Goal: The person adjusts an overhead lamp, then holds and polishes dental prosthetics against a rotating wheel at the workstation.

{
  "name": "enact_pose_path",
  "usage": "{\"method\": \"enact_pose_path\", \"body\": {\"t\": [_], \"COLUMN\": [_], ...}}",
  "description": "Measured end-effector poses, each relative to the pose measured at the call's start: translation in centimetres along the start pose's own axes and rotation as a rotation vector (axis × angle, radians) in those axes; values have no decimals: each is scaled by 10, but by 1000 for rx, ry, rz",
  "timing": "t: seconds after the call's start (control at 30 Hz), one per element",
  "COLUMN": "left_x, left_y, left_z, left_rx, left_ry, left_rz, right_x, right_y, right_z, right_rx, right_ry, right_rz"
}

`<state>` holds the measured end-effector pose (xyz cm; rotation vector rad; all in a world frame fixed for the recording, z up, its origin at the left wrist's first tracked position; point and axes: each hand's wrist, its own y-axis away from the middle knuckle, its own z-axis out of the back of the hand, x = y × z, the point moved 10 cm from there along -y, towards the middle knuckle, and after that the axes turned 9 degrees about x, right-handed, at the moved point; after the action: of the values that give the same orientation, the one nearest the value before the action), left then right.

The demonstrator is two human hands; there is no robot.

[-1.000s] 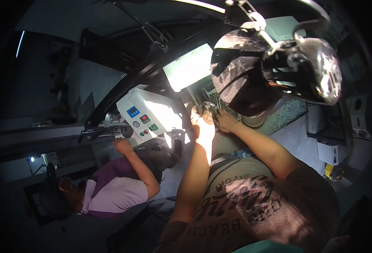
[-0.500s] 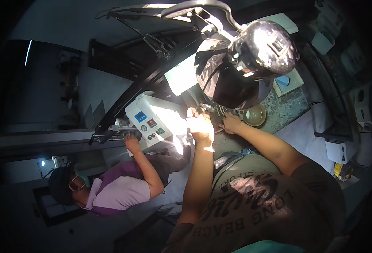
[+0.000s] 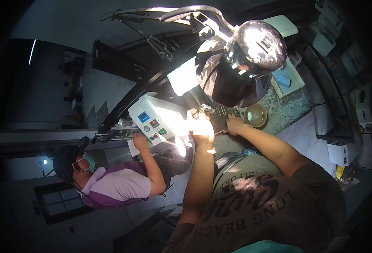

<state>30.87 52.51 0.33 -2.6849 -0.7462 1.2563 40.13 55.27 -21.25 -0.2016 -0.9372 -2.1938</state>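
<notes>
Under strong lamp light, my left hand (image 3: 200, 125) is closed around a small shiny thing (image 3: 205, 109). Glare and its small size hide what kind of thing it is. My right hand (image 3: 235, 125) lies low over the worktop, to the right of the left hand, with its fingers stretched forward. Its fingertips reach a row of thin, slender pieces (image 3: 222, 111), too small to name. Just right of that hand stands a round tan bowl (image 3: 262, 122) with something pale inside.
A black lamp (image 3: 257, 46) on a jointed arm hangs over the worktop (image 3: 285, 107). To the left stands a white control box (image 3: 143, 110) with buttons and displays. A shallow tray (image 3: 294, 84) holds a blue block (image 3: 284, 81). A masked co-worker (image 3: 118, 183) works at the left.
My right hand has shifted slightly right and its fingers now reach forward. My left hand stays nearly in place. The co-worker's hand now has a white sheet beside it.
</notes>
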Motion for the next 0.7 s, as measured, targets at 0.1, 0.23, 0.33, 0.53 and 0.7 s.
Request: {"method": "enact_pose_path", "body": {"t": [0.1, 0.23, 0.33, 0.53, 0.7], "left_x": [6, -1, -6, -27, -44], "left_y": [3, 3, 0, -3, -6], "left_z": [-5, -2, -8, -16, -36], "left_rx": [-54, -58, -8, 86, -90], "left_ry": [27, -18, -127, -234, -292], "left_rz": [41, 18, -19, -112, -173], "right_x": [3, 21, 26, 45, 27], "right_y": [-6, -18, -27, -45, -79], "right_z": [-4, -2, 2, 5, -4], "right_rx": [-136, 41, 61, 178, 223], "right_ry": [86, 18, 75, 112, 152], "right_rz": [114, 159, 162, 184, 113]}}
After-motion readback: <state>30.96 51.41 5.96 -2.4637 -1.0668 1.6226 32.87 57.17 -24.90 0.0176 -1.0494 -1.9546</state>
